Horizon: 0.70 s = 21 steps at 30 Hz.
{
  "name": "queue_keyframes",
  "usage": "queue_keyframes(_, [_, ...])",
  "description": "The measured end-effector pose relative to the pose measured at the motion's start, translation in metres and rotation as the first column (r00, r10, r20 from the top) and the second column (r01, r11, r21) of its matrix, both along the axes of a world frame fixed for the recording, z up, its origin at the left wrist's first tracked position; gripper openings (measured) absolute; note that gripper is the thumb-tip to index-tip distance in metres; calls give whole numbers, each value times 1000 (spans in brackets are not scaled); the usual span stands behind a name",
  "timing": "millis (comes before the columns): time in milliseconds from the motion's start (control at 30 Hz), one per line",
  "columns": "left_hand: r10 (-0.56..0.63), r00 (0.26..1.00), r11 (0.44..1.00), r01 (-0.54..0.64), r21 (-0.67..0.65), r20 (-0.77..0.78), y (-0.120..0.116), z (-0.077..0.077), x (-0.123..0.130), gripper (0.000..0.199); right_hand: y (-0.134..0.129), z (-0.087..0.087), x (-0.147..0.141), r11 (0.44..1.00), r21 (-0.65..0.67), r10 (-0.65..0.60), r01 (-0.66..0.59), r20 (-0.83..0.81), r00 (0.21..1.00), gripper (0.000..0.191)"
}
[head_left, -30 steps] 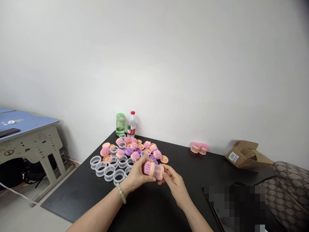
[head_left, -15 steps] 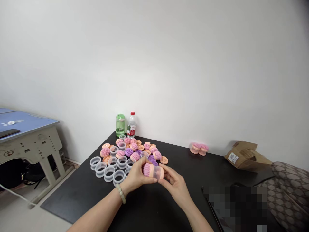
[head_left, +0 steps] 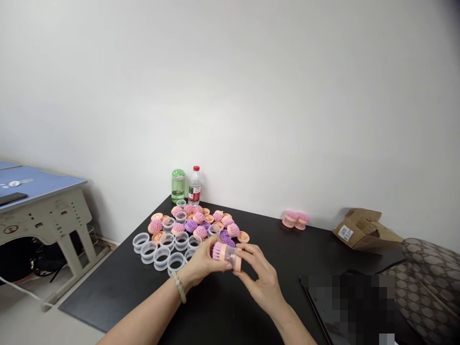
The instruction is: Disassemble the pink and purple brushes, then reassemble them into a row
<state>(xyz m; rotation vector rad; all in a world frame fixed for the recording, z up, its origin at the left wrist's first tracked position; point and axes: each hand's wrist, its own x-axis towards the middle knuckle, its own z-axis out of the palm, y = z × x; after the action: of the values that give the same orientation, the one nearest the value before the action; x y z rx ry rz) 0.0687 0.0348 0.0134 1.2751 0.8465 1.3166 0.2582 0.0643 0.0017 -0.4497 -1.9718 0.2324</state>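
Note:
A small round brush (head_left: 230,256) with pink bristles, a clear middle ring and peach ends lies on its side between my hands, above the black table. My left hand (head_left: 201,263) is closed round its bristle end, thumb along the near side. At the peach base, my right hand (head_left: 264,280) grips with thumb and fingertips. Just beyond my left hand are clear plastic rings (head_left: 162,258), pink brush heads (head_left: 200,233), purple brush heads (head_left: 226,236) and peach caps (head_left: 243,236).
Two pink-topped brushes (head_left: 295,220) stand together by the wall. A torn brown paper bag (head_left: 366,232) lies farther right, near a patterned cloth (head_left: 427,282). A green bottle (head_left: 178,186) and a red-capped bottle (head_left: 194,187) stand at the back corner. A blue-topped desk (head_left: 46,184) is at left.
The brush has tilted slightly, its base end now lower. My right hand's fingers have shifted round over the base. The left hand keeps its hold.

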Motion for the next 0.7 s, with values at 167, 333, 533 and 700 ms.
queue_keyframes(167, [44, 993, 997, -36, 74, -111, 0, 1, -5, 52, 2, -4, 4, 991, -129, 20, -22, -20, 1000, 41])
queue_keyframes(333, [191, 911, 964, -104, 245, -365, -2, 3, -6, 54, 0, -3, 5, 892, -442, 86, -94, -38, 996, 30])
queue_keyframes(533, [319, 801, 914, -120, 387, -506, -4, 4, -6, 46, 0, -6, -4, 568, -786, 160, -244, -185, 970, 43])
queue_keyframes(700, [322, 773, 884, -39, 466, -547, -5, 2, -4, 45, 1, -12, -11, 368, -872, 144, -323, -290, 946, 50])
